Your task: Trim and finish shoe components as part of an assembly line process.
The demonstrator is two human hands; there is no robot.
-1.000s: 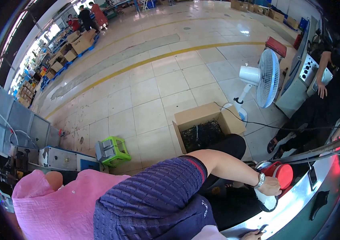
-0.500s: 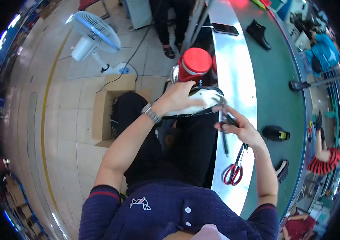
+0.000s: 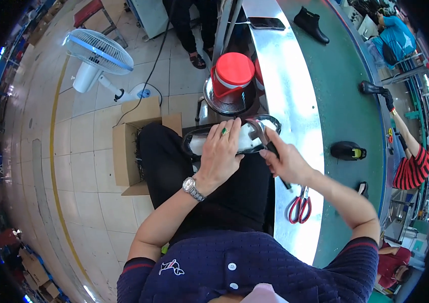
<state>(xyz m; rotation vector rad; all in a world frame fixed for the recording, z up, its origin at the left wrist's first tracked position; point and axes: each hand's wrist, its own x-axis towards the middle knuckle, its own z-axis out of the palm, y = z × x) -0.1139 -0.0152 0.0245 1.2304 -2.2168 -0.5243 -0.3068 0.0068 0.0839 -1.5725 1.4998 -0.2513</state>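
Observation:
A black shoe [image 3: 197, 145] with a whitish underside lies bottom-up across my lap. My left hand [image 3: 220, 152] is pressed over its middle, fingers close together and holding it down. In my right hand [image 3: 289, 160] is a dark-handled metal tool [image 3: 259, 132] with a curved head. That head rests over the shoe's right part; whether it touches cannot be told. Below my right hand, red-handled scissors [image 3: 301, 208] lie on the shiny metal ledge [image 3: 290, 91]. My fingers hide part of the shoe and of the tool's handle.
On the green conveyor belt [image 3: 343, 106] stand a black boot [image 3: 311, 25] and a black shoe [image 3: 345, 151]. A phone [image 3: 266, 23] lies on the ledge. Ahead is a red container [image 3: 234, 69]; leftward, a cardboard box [image 3: 122, 151] and a fan [image 3: 98, 53]. A striped-shirted person [image 3: 415, 164] reaches toward the belt.
My left hand has shifted further onto the shoe's underside. The tool's head has come over the shoe's right part. The whole view has shifted, and the striped-shirted person's arm now reaches toward the belt.

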